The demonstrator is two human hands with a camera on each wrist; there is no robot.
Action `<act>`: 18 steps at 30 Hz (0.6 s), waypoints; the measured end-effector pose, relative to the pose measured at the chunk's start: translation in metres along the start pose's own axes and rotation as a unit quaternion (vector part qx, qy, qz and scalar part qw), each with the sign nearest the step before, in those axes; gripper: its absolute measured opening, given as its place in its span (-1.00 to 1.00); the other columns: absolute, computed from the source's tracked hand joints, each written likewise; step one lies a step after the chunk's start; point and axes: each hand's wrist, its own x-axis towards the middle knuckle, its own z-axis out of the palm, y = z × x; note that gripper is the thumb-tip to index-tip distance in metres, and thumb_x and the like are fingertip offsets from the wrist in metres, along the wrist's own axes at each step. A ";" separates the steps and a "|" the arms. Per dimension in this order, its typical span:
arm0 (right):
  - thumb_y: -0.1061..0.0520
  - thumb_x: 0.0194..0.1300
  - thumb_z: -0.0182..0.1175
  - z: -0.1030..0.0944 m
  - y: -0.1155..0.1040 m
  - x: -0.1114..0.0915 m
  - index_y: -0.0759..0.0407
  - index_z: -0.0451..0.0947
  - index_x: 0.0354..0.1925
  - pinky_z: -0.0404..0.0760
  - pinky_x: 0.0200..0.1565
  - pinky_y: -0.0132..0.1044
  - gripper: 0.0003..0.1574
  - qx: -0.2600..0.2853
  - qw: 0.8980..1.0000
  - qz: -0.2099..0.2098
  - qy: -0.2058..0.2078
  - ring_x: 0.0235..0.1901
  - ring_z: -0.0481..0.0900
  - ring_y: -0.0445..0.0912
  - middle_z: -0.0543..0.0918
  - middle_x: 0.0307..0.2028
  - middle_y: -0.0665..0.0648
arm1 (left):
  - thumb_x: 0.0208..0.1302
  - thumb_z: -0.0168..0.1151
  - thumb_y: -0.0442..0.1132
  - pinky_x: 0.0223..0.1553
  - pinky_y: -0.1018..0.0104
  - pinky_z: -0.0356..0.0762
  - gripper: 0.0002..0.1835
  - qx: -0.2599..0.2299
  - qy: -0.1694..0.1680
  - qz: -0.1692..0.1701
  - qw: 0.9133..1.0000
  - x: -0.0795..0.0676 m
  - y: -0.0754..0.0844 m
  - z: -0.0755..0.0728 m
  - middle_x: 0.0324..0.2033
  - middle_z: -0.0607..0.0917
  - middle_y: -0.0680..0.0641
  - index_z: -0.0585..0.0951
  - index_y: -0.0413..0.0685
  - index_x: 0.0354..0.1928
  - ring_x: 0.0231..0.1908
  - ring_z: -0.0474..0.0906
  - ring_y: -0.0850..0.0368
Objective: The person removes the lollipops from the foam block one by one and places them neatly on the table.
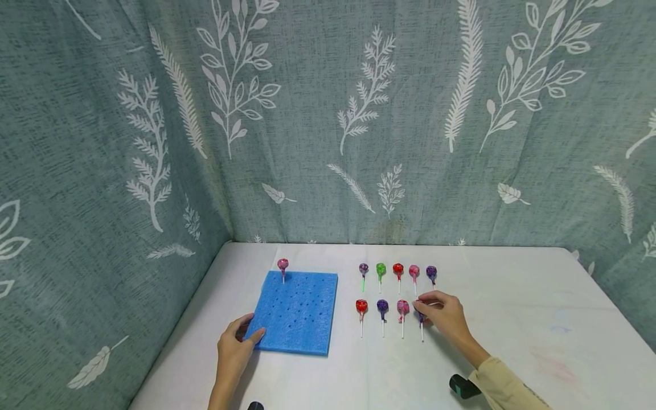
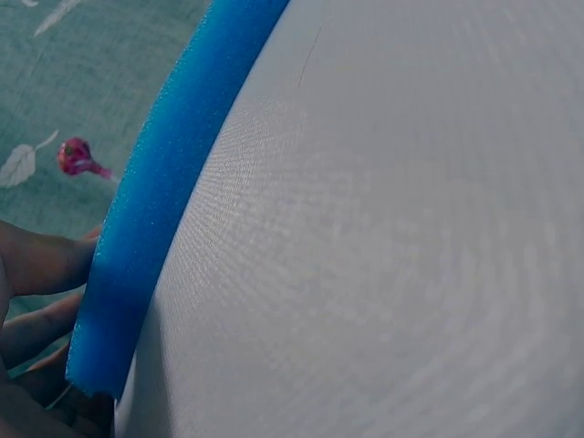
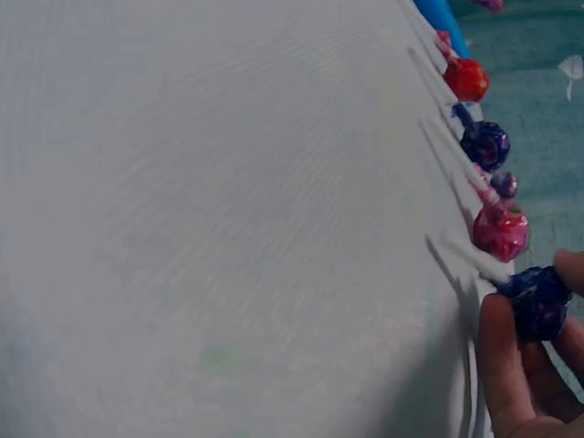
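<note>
A blue foam board (image 1: pixel 294 313) dotted with small holes lies at the left, with one pink lollipop (image 1: pixel 283 264) standing in its far left part. My left hand (image 1: pixel 237 347) grips the board's near left corner, thumb over the top and fingers along the side. On the right, my right hand (image 1: pixel 445 314) pinches the wrapped head of a dark purple lollipop (image 3: pixel 540 301) at the right end of the near row. Its white stick points toward me. Beside it in that row lie a pink lollipop (image 1: pixel 403 307), a purple one (image 1: pixel 382 306) and a red one (image 1: pixel 361 306).
Behind the near row lies a far row of several lollipops, among them a green one (image 1: pixel 381 269) and a red one (image 1: pixel 398 268). Everything rests on a white table (image 1: pixel 538 319). A green leaf-patterned curtain (image 1: pixel 318 114) hangs behind and at the left.
</note>
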 end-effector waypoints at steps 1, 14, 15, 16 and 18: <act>0.19 0.16 0.33 0.000 0.001 0.000 0.36 0.60 -0.16 0.61 -0.45 -0.38 -0.70 -0.007 1.000 0.002 0.001 -0.41 0.58 -0.06 0.64 -0.29 0.20 | 0.12 0.35 -0.31 0.00 0.02 0.38 -0.45 -0.001 -0.002 0.000 1.000 0.000 0.000 0.000 0.02 0.53 -0.30 0.47 -0.30 0.16 -0.02 0.45 -0.15; 0.16 0.10 0.38 0.003 0.002 0.000 0.32 0.66 -0.22 0.50 -0.52 -0.52 -0.72 -0.121 0.992 -0.019 0.035 -0.41 0.56 -0.08 0.67 -0.35 0.16 | 0.14 0.33 -0.30 0.01 0.02 0.37 -0.46 -0.001 -0.007 -0.002 1.000 -0.001 0.000 0.000 0.04 0.52 -0.30 0.46 -0.30 0.18 -0.01 0.44 -0.16; 0.17 0.10 0.38 0.003 0.002 0.000 0.32 0.65 -0.22 0.51 -0.54 -0.49 -0.71 -0.117 0.992 -0.019 0.032 -0.43 0.56 -0.08 0.66 -0.35 0.16 | 0.14 0.33 -0.30 0.01 0.03 0.37 -0.46 -0.001 -0.007 -0.001 1.000 -0.001 0.000 0.000 0.04 0.52 -0.30 0.46 -0.30 0.18 -0.01 0.44 -0.15; 0.18 0.09 0.38 0.003 0.001 0.000 0.33 0.65 -0.21 0.52 -0.56 -0.47 -0.71 -0.112 0.993 -0.019 0.028 -0.45 0.56 -0.10 0.66 -0.35 0.16 | 0.14 0.33 -0.30 0.00 0.03 0.37 -0.46 -0.001 -0.006 0.000 1.000 -0.001 0.000 0.000 0.03 0.52 -0.30 0.46 -0.29 0.18 -0.02 0.44 -0.15; 0.20 0.09 0.38 0.002 0.001 0.001 0.33 0.65 -0.21 0.53 -0.59 -0.43 -0.71 -0.106 0.994 -0.019 0.020 -0.49 0.55 -0.12 0.65 -0.35 0.17 | 0.14 0.33 -0.31 0.00 0.03 0.37 -0.46 -0.002 -0.004 0.000 1.000 -0.001 0.000 0.000 0.02 0.52 -0.30 0.46 -0.29 0.18 -0.02 0.44 -0.15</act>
